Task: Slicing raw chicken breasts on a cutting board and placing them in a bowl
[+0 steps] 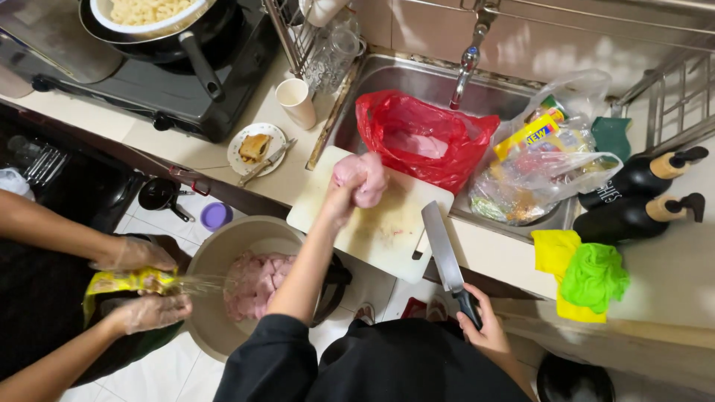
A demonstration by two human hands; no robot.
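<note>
Raw meat piece [360, 177], pale pink, is gripped in the left hand [344, 195] and lifted just above the white cutting board [387, 231]; fingers are wrapped tight round it, and motion blur hides the exact grip. Right hand [485, 327] is closed on the black handle of a cleaver [445, 257], whose blade lies flat on the board's right edge, pointing away, likely parked so the other hand can work. Board bridges counter and sink [417, 78] rim, so it overhangs. Below it, a beige basin [216, 260] holds more cut meat [253, 283]. Another person's gloved hands [141, 286] squeeze a yellow packet [123, 283] toward the basin. Red plastic bag [424, 138] in the sink hides its contents. Basin's near rim is cut off by my sleeve.
</note>
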